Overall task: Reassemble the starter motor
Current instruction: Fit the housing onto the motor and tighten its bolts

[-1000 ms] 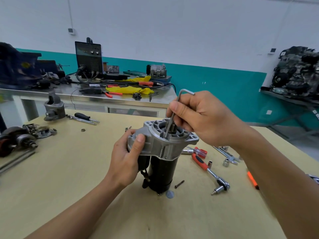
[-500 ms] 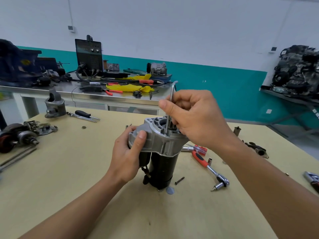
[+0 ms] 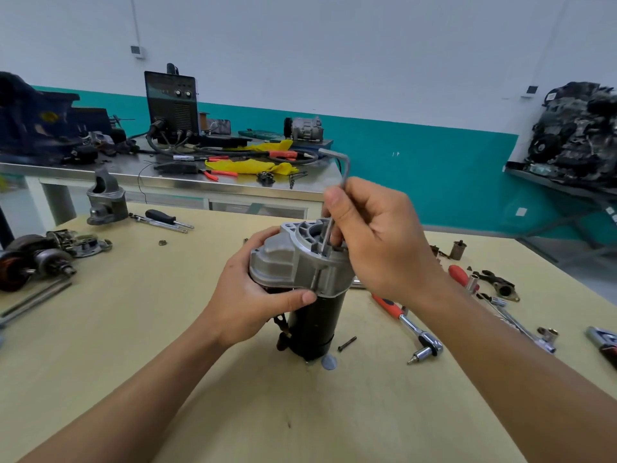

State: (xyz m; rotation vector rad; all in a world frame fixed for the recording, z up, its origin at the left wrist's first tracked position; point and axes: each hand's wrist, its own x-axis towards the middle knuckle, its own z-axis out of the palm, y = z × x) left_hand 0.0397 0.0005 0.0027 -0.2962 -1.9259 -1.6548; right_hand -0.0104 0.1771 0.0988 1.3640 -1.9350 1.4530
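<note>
Near the middle of the tabletop (image 3: 133, 345) the starter motor (image 3: 314, 315) is stood upright on its black end. Its grey nose housing is gripped from the left by the left hand (image 3: 247, 305). An L-shaped hex key (image 3: 345, 172) is pinched upright by the right hand (image 3: 384, 242), with its long end set into the housing's open top. A small black bolt (image 3: 347, 343) is seen just beside the motor's base.

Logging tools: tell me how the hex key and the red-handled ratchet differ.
The hex key is bare, L-shaped; the red-handled ratchet has a red grip. The hex key stands upright in the right hand; the ratchet lies flat on the table, untouched. Both are metal tools.
</note>
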